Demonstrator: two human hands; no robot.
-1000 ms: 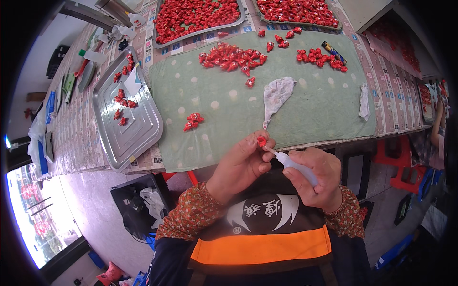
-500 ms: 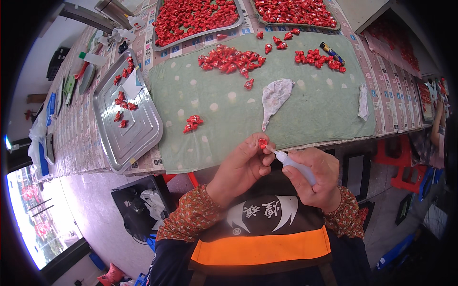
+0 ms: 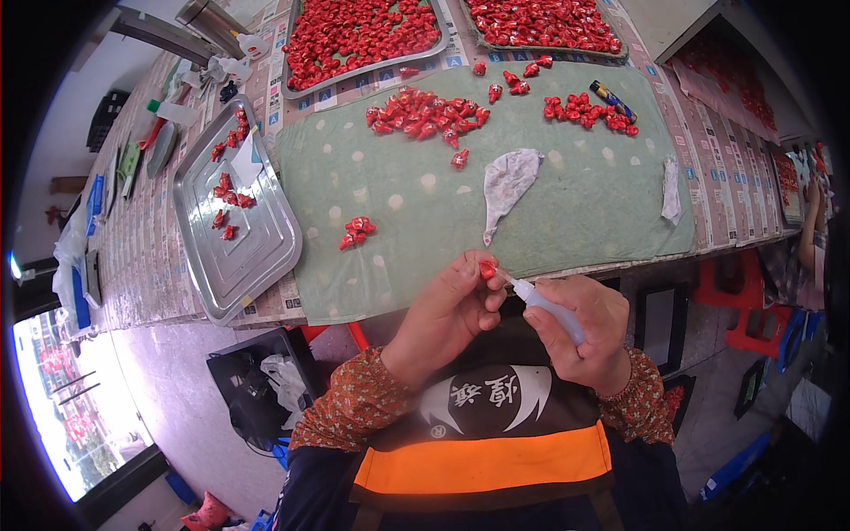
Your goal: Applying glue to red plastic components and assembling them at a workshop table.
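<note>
Between the thumb and fingers of my left hand is a small red glossy piece, held near the table's front edge. My right hand is wrapped round a translucent squeeze bottle. The bottle's thin nozzle points left and comes close to the red piece; whether they touch I cannot tell. Just beyond my hands, a stained white cloth lies on the green spotted mat. A loose pile of similar red pieces sits farther back, and a few more rest at the mat's left.
A metal tray with several red pieces stands at left. Two trays full of them, a left one and a right one, line the back. A dark cylinder and a folded white cloth lie at right.
The red piece has turned slightly in my left fingers, and the nozzle tip shows a little more plainly apart from it. The rest of the scene looks nearly the same.
</note>
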